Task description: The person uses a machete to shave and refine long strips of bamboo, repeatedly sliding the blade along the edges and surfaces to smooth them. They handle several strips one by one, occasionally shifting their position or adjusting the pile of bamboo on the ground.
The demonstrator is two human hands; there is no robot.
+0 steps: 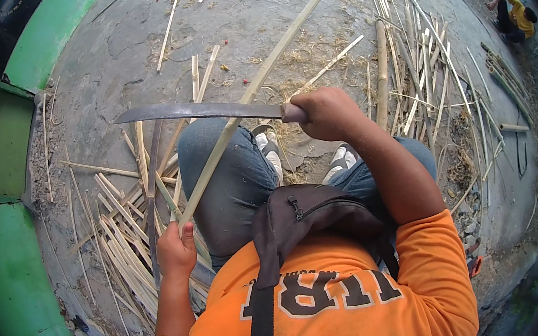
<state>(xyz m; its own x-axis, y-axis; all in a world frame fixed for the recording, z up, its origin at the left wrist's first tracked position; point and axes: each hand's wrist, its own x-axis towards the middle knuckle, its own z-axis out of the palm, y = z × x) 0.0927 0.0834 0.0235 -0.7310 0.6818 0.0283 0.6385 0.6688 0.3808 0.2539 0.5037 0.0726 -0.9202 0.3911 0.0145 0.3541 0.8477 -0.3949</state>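
Note:
My left hand (177,250) is closed round the near end of a long pale bamboo strip (289,34), beside my left knee. The strip slants up and away to the right, over that knee, to the far edge of the view. My right hand (329,112) grips the short handle of a machete (201,110) in front of my knees. Its long, slightly curved grey blade points left and crosses the strip about midway. Whether the edge bites into the strip I cannot tell.
Split bamboo strips (121,253) lie heaped at my left, and more strips and poles (428,68) spread at the right. Pale shavings (296,87) litter the concrete floor ahead. A green wall (2,268) borders the left. People, one in a yellow shirt (521,19), sit far right.

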